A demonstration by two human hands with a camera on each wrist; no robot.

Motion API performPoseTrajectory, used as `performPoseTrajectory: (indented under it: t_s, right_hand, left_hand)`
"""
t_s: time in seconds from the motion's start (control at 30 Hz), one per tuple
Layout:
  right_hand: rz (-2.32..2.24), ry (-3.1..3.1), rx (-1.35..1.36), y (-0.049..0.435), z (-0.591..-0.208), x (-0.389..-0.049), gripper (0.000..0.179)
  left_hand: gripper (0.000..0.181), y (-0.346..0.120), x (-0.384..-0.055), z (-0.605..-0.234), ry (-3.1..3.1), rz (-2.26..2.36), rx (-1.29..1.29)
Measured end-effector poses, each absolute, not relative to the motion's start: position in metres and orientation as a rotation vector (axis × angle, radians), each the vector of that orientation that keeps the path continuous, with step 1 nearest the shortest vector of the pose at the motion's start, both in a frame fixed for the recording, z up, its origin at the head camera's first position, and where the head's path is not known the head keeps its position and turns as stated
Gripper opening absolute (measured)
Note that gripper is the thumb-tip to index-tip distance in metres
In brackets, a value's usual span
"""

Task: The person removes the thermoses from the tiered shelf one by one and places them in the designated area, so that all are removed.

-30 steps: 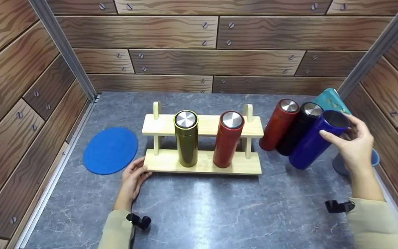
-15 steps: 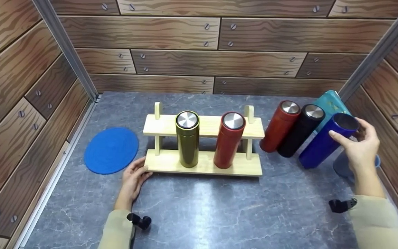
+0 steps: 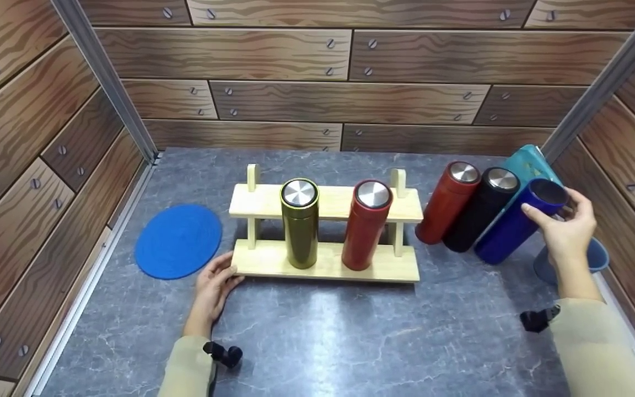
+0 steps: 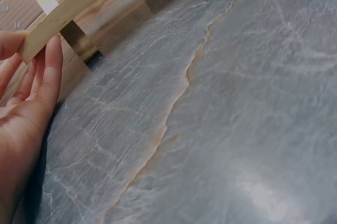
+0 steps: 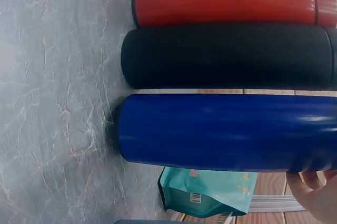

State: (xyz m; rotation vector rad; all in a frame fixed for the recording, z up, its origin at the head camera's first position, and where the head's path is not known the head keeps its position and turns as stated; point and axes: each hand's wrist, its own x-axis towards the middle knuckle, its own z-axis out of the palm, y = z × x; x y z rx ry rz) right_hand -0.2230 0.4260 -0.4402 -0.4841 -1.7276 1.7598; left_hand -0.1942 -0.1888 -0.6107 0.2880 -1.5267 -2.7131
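Observation:
My left hand (image 3: 213,284) grips the left end of a pale two-tier wooden rack (image 3: 262,258), thumb on top and fingers under the board (image 4: 50,21). On its lower board stand an olive-gold thermos (image 3: 301,237) and a red thermos (image 3: 362,237). At the right, my right hand (image 3: 568,231) holds a dark blue thermos (image 3: 507,226) near its dark top, thumb in front and the other fingers behind. Its base is right at the tabletop in the right wrist view. Left of it stand a black thermos (image 3: 474,218) and another red thermos (image 3: 447,204).
A teal pouch (image 3: 532,165) sits behind the blue thermos in the back right corner. Partly hidden by my right hand is a bluish cup (image 3: 598,255) near the right wall. A round blue mat (image 3: 178,241) lies left of the rack.
The right hand first shifted the blue thermos right, away from the black one, then slightly back left. The left hand and the rack have stayed in place.

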Motion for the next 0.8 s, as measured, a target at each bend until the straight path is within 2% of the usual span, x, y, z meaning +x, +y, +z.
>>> performPoseTrajectory:
  t_s: [0.43,0.8]
  right_hand:
    - [1.725,-1.783,-0.596,0.426,-0.444,-0.233,0.074]
    - [1.654,-1.879,-0.514,0.424,-0.454,-0.236,0.073]
  left_hand:
    - [0.047,-0.188,-0.194,-0.611,-1.525,-2.700,0.269]
    - [0.048,-0.189,-0.193,-0.611,-1.545,-2.682,0.271]
